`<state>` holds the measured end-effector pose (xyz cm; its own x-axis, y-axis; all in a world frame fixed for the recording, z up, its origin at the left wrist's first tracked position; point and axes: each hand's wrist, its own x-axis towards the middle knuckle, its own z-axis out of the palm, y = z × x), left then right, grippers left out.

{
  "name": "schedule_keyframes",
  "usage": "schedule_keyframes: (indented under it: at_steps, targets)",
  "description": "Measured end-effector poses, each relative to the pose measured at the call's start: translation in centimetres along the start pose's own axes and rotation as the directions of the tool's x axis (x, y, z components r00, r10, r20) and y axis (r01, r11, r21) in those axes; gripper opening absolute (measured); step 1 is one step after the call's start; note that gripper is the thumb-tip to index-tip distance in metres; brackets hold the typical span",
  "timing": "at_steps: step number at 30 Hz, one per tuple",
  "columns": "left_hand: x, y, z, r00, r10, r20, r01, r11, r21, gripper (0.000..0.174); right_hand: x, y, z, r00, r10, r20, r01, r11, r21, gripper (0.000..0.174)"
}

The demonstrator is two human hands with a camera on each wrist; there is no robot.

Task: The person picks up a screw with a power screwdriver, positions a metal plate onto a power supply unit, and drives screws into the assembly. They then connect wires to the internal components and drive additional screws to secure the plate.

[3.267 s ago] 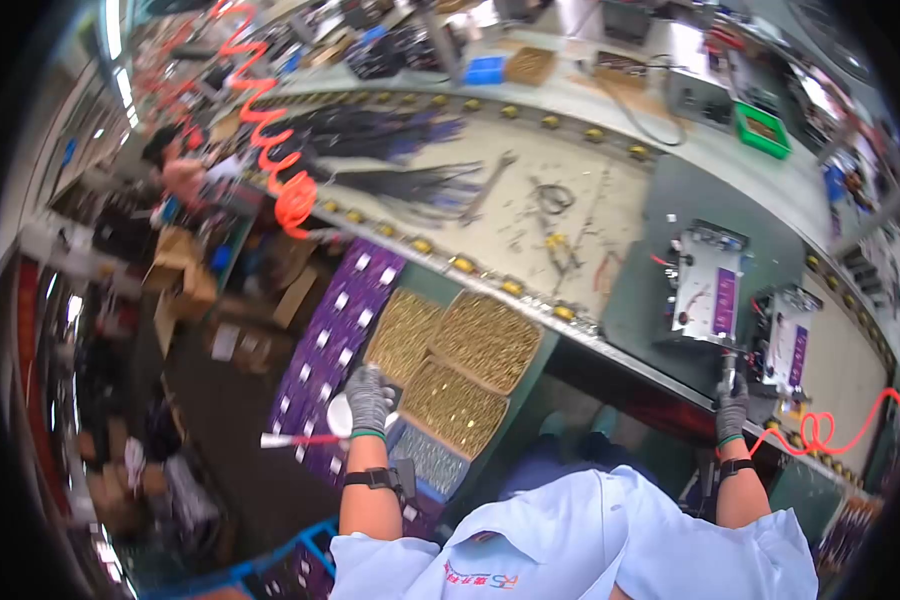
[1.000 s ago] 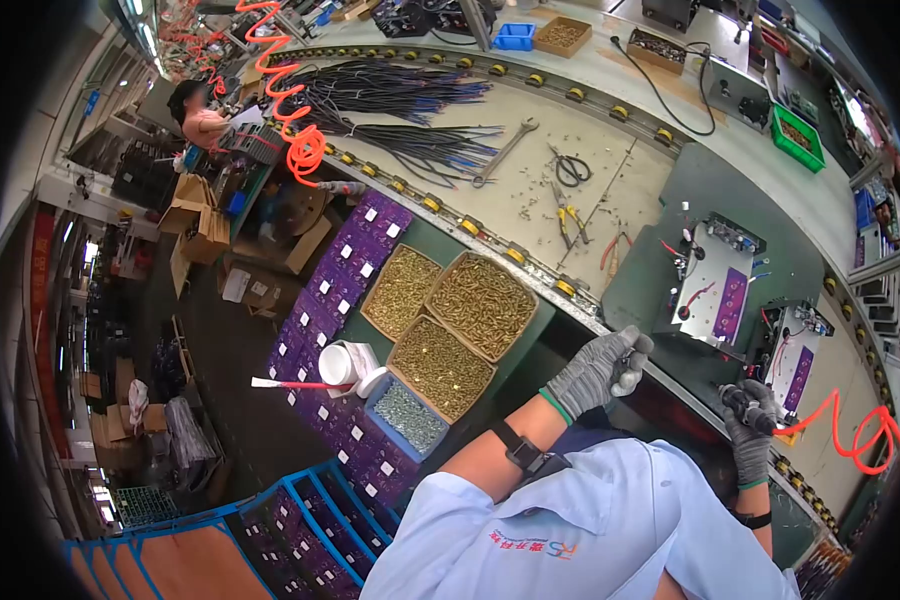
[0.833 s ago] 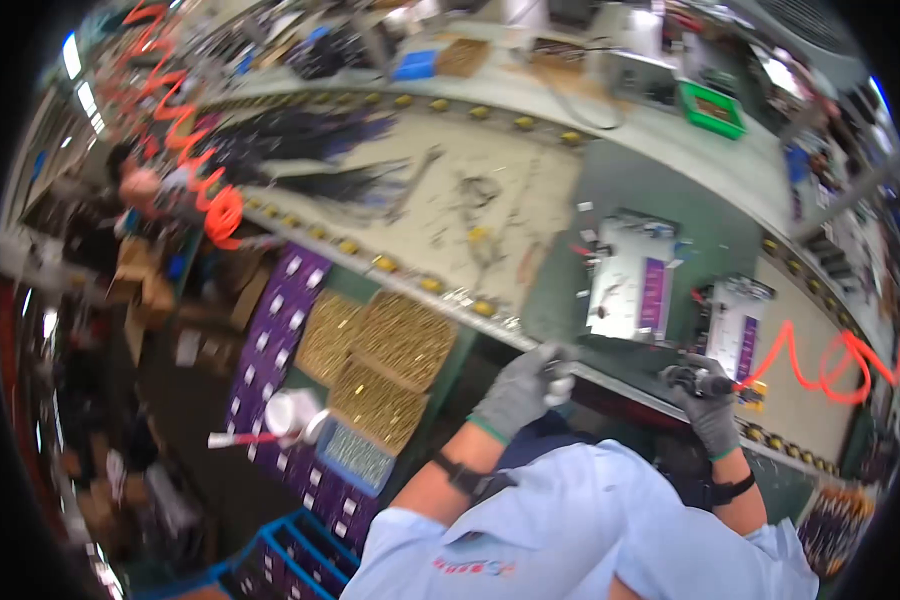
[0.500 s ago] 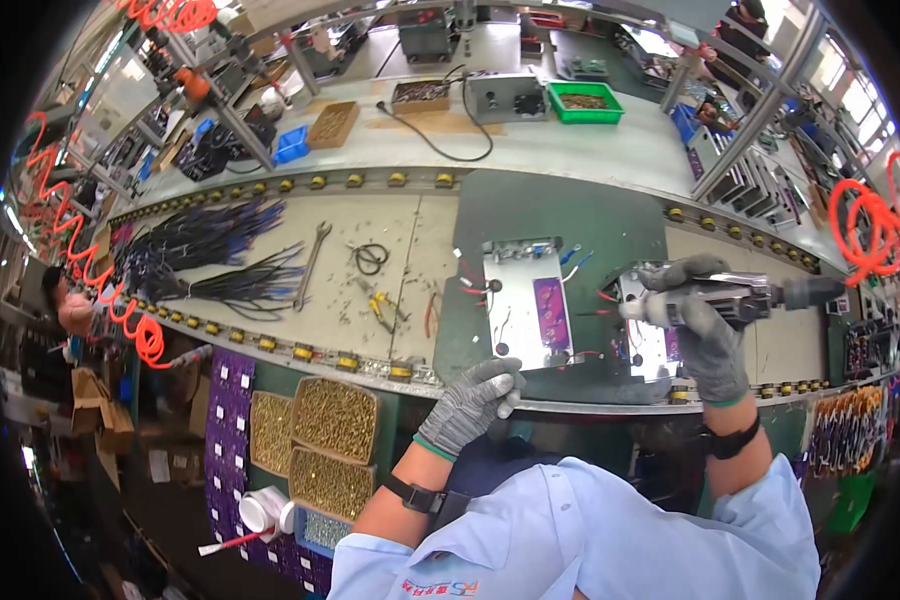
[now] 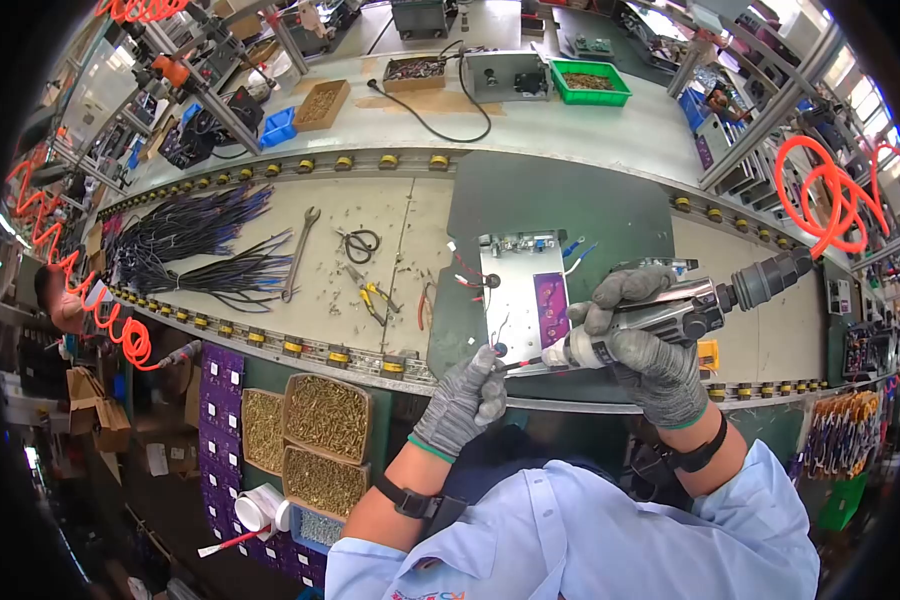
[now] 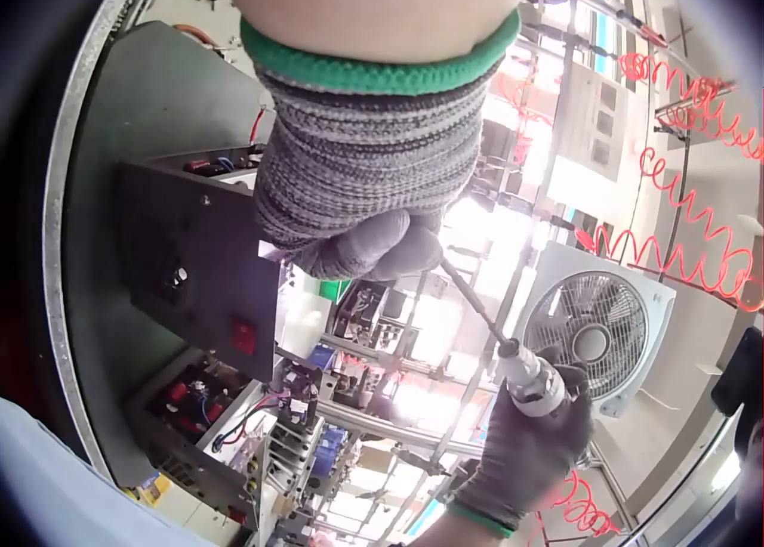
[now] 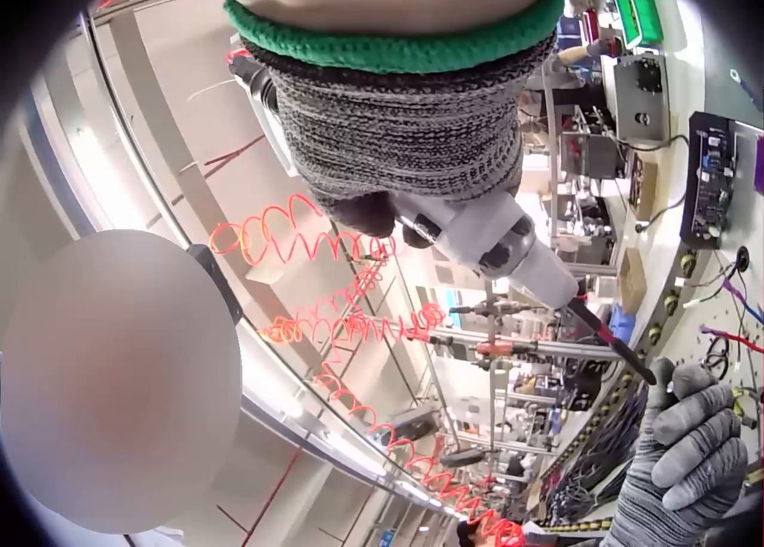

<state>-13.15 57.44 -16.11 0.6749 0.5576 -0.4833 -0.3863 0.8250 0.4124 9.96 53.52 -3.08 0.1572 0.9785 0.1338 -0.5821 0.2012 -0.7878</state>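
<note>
In the head view my gloved right hand grips an air screwdriver, held sideways with its white nose to the left and an orange hose at its tail. Its dark bit reaches the fingertips of my gloved left hand. There the left thumb and forefinger pinch at the bit's tip, their other fingers curled; whether they also hold a small screw I cannot tell. Just beyond the hands lies an open metal chassis with a purple circuit board and loose wires. A second chassis is mostly hidden behind the right hand.
Trays of brass-coloured screws and a blue tray of silver ones stand left, beside purple boards and a white pot. Wrench, yellow-handled pliers and black cables lie on the line. A fan stands nearby.
The left hand has come from the screw trays to the chassis's front edge. The right hand has raised the screwdriver from the bench edge and brought it left, its bit now at the left fingertips.
</note>
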Motion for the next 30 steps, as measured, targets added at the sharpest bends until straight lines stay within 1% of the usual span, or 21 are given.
schedule_keyframes:
  at_steps: [1, 7, 12, 14, 15, 17, 18, 19, 20, 21, 23, 24, 25, 26, 28, 29, 30]
  targets:
    - [0.0, 0.0, -0.1, 1.0, -0.002, 0.027, 0.002, 1.0, -0.018, 0.031, 0.1, 0.1, -0.1, 1.0, -0.001, -0.008, 0.001, 1.0, -0.005, 0.048]
    - [0.3, 0.5, 0.6, 0.999, -0.036, -0.016, 0.036, 0.999, -0.021, 0.03, 0.3, -0.2, -0.5, 1.0, 0.013, -0.017, -0.014, 1.0, -0.021, 0.051]
    - [0.9, 0.6, 1.3, 0.997, -0.076, -0.023, 0.075, 0.997, -0.016, 0.03, 0.4, -0.6, -1.2, 1.0, 0.011, -0.028, -0.012, 0.999, -0.031, 0.051]
    - [1.1, 0.5, 1.4, 0.996, -0.088, -0.02, 0.088, 0.996, -0.007, 0.029, 0.5, -0.6, -1.7, 0.999, -0.026, 0.028, 0.026, 1.0, -0.01, 0.05]
    - [1.2, 0.5, 1.6, 0.995, -0.104, -0.002, 0.104, 0.995, -0.01, 0.03, 0.4, -0.7, -1.8, 0.999, -0.028, 0.024, 0.029, 1.0, -0.01, 0.05]
    - [1.3, 0.5, 2.1, 0.992, -0.124, 0.019, 0.124, 0.992, -0.013, 0.031, 0.2, -0.9, -1.9, 0.998, -0.059, 0.035, 0.062, 0.996, -0.07, 0.046]
    - [1.5, 0.5, 2.7, 0.988, -0.142, -0.057, 0.143, 0.99, 0.009, 0.032, 0.1, -1.4, -1.4, 0.998, -0.06, 0.031, 0.062, 0.995, -0.072, 0.046]
    - [1.6, 0.6, 3.0, 0.978, -0.158, -0.133, 0.163, 0.986, 0.03, 0.034, 0.0, -2.0, -0.3, 1.0, -0.021, -0.019, 0.02, 0.997, -0.08, 0.044]
    - [1.7, 0.6, 3.2, 0.978, -0.16, -0.133, 0.165, 0.986, 0.03, 0.034, 0.0, -2.3, 0.2, 0.998, 0.016, -0.068, -0.022, 0.996, -0.084, 0.042]
    - [1.8, 0.6, 3.3, 0.977, -0.166, -0.132, 0.173, 0.984, 0.042, 0.035, 0.0, -2.3, -0.3, 0.997, 0.015, -0.07, -0.021, 0.996, -0.085, 0.042]
    - [2.0, 0.6, 3.3, 0.977, -0.171, -0.13, 0.179, 0.982, 0.055, 0.035, 0.2, -2.2, -1.7, 0.987, -0.078, 0.138, 0.1, 0.981, -0.164, 0.041]
    - [2.1, 0.5, 3.2, 0.975, -0.194, -0.106, 0.194, 0.981, -0.008, 0.035, 0.1, -2.2, -1.5, 0.987, -0.079, 0.139, 0.101, 0.981, -0.165, 0.041]
    - [2.3, 0.5, 3.1, 0.973, -0.214, -0.081, 0.208, 0.975, -0.071, 0.035, -0.3, -2.3, -1.2, 0.993, -0.069, 0.094, 0.082, 0.986, -0.143, 0.041]
    - [2.2, 0.5, 3.0, 0.974, -0.211, -0.081, 0.206, 0.976, -0.07, 0.035, -0.5, -2.3, -0.9, 0.997, -0.059, 0.05, 0.064, 0.991, -0.12, 0.041]
    - [2.1, 0.6, 3.2, 0.981, -0.192, 0.015, 0.192, 0.969, -0.152, 0.035, -0.5, -2.4, -0.8, 0.996, -0.075, 0.05, 0.081, 0.987, -0.136, 0.041]
    - [1.9, 0.7, 3.7, 0.982, -0.191, 0.015, 0.191, 0.97, -0.151, 0.035, -0.5, -2.4, -0.7, 0.995, -0.089, 0.046, 0.095, 0.984, -0.153, 0.041]
    - [1.7, 0.9, 4.4, 0.988, -0.146, -0.053, 0.146, 0.989, 0.001, 0.038, -0.5, -2.4, -0.7, 0.995, -0.09, 0.047, 0.096, 0.984, -0.153, 0.041]
